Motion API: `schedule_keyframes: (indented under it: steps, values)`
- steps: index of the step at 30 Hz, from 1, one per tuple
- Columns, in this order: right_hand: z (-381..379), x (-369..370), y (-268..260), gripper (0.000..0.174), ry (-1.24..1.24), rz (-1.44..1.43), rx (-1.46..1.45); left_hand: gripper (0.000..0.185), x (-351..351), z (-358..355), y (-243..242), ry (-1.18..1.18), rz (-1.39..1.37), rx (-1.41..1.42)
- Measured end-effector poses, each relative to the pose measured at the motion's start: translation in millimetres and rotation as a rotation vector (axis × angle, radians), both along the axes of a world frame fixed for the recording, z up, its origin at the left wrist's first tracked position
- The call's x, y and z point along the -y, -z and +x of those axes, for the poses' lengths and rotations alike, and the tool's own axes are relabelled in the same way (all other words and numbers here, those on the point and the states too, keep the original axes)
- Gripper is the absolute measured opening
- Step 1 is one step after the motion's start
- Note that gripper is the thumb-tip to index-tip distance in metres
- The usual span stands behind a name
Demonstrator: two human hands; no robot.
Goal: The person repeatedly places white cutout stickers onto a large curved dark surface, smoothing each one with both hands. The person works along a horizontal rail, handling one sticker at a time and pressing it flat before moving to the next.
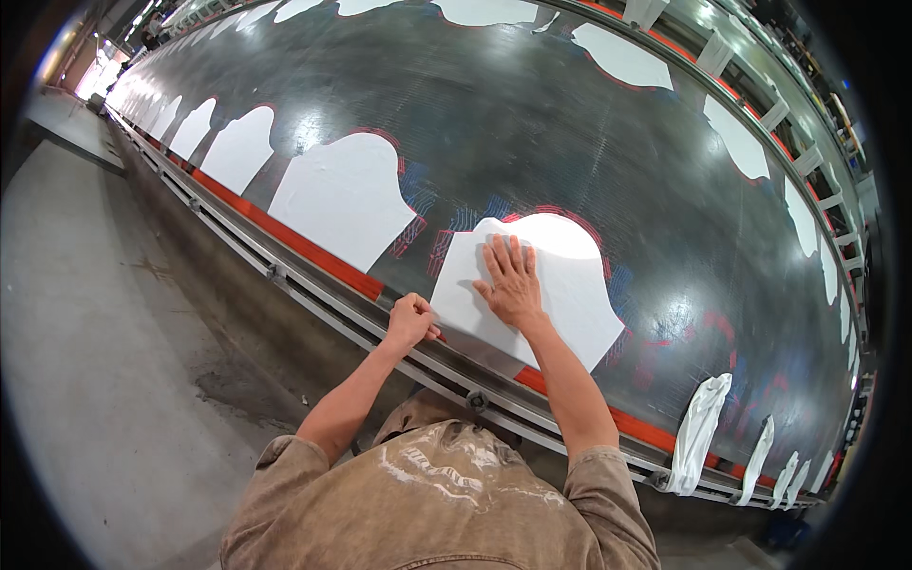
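A white fabric panel [570,299] with a curved top lies on the dark tabletop before me. My right hand [514,285] presses flat on its upper middle, fingers spread and palm down. At the panel's lower left corner, by the table's near edge, my left hand [411,322] has its thumb and fingers closed on the cloth's edge; the fingertips are partly hidden. Red and blue outline marks [618,285] show on the table around the panel. To the left, a similar white panel [345,199] lies flat.
A metal rail [324,303] and red-orange strip [285,242] run along the near edge. Bunched white cloths [702,434] hang over this rail at right. More white panels [623,57] line the far side. Concrete floor [107,320] lies at left.
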State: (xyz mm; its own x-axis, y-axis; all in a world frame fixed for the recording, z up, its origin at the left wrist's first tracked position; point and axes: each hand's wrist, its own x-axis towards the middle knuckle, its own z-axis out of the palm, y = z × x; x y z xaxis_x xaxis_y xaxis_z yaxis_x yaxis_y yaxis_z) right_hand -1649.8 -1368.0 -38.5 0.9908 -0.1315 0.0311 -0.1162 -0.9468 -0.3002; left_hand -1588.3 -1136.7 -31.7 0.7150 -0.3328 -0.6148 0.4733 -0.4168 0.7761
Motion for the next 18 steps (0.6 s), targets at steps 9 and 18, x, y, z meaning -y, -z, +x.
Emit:
schedule_keyframes:
  steps: [9, 18]
  values:
    - [-16, -7, 11, 0.072, -0.025, -0.042, 0.065, 0.007, 5, 4, 9, 0.091, 0.070, 0.155]
    - [-237, -8, -46, 0.052, 0.449, 0.243, 0.254, 0.015, 25, -29, -32, 0.317, 0.498, 1.058]
